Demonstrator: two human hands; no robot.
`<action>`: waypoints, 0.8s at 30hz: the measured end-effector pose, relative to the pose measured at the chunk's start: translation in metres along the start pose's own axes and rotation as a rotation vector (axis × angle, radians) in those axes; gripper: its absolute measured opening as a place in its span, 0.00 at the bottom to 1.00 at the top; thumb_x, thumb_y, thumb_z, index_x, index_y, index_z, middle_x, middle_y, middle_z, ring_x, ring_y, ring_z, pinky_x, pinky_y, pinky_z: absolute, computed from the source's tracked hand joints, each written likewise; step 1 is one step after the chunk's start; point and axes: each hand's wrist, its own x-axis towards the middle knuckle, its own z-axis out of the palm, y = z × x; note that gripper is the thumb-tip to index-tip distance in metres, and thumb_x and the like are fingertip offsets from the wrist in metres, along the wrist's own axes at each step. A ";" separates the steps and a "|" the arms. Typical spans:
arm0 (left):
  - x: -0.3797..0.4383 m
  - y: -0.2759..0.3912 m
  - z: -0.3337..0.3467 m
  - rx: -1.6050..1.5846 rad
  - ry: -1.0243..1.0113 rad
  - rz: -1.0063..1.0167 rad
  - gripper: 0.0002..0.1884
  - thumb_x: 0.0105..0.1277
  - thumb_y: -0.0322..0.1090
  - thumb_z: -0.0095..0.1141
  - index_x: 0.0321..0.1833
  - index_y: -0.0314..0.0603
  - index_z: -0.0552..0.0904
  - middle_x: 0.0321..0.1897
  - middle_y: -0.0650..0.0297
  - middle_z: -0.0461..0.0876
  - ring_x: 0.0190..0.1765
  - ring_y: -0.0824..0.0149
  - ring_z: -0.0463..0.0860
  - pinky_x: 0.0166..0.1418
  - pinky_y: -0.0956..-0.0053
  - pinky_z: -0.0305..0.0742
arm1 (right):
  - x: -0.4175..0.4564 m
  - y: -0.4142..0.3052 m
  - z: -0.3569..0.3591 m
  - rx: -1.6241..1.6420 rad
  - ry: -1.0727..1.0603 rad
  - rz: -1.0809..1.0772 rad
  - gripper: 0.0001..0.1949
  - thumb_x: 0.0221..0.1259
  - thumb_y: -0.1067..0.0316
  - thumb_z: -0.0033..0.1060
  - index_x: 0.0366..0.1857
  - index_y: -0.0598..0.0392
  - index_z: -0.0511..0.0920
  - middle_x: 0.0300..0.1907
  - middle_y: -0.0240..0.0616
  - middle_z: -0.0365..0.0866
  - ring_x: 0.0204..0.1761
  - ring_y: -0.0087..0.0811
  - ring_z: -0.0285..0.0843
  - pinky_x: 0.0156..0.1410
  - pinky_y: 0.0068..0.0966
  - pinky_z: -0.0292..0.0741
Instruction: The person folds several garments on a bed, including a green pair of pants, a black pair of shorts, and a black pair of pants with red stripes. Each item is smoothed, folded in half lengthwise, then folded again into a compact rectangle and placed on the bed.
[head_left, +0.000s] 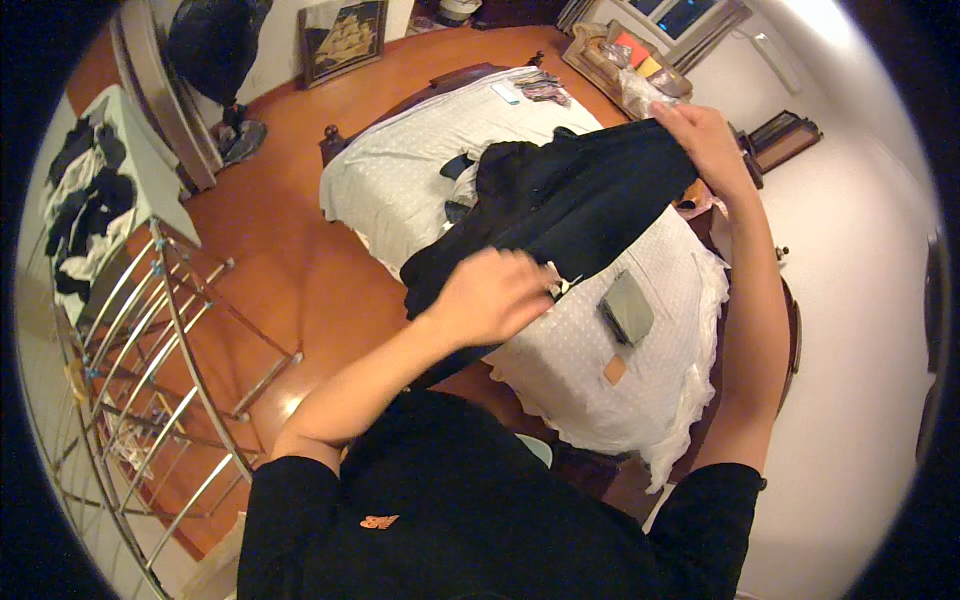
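A black cloth garment hangs in the air in front of me, over the bed. My right hand grips its far right end, the thumb side along the top edge. Blurred by motion, my left hand is curled on the near edge of the cloth, its fingertips partly hidden. Beside those fingers a small white tag sticks out. Black fabric also drops below my left wrist.
Under the garment is a bed with a white dotted sheet, bearing a grey-green folded item, a tan card and striped cloth. At left, a metal rack stands near a pile of black and white clothes.
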 end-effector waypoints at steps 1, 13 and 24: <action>0.016 -0.016 -0.002 -0.054 0.069 -0.080 0.21 0.67 0.43 0.67 0.60 0.44 0.82 0.43 0.58 0.84 0.42 0.54 0.83 0.50 0.61 0.78 | -0.008 -0.004 -0.002 0.034 -0.044 -0.059 0.27 0.73 0.45 0.62 0.22 0.57 0.72 0.21 0.23 0.64 0.27 0.17 0.61 0.32 0.24 0.61; 0.083 -0.128 -0.010 -0.465 -0.438 -0.705 0.39 0.62 0.53 0.73 0.67 0.30 0.76 0.55 0.53 0.84 0.57 0.62 0.81 0.64 0.68 0.74 | -0.081 -0.035 -0.057 0.071 -0.073 -0.423 0.19 0.68 0.55 0.68 0.30 0.64 0.77 0.26 0.37 0.71 0.31 0.29 0.70 0.41 0.30 0.68; 0.194 -0.090 -0.093 -0.090 -0.665 -0.326 0.20 0.60 0.49 0.76 0.37 0.36 0.88 0.23 0.63 0.81 0.30 0.73 0.78 0.34 0.71 0.73 | -0.135 0.093 -0.046 -0.136 -0.179 -0.169 0.23 0.57 0.54 0.78 0.30 0.58 0.69 0.31 0.41 0.71 0.35 0.36 0.69 0.42 0.34 0.68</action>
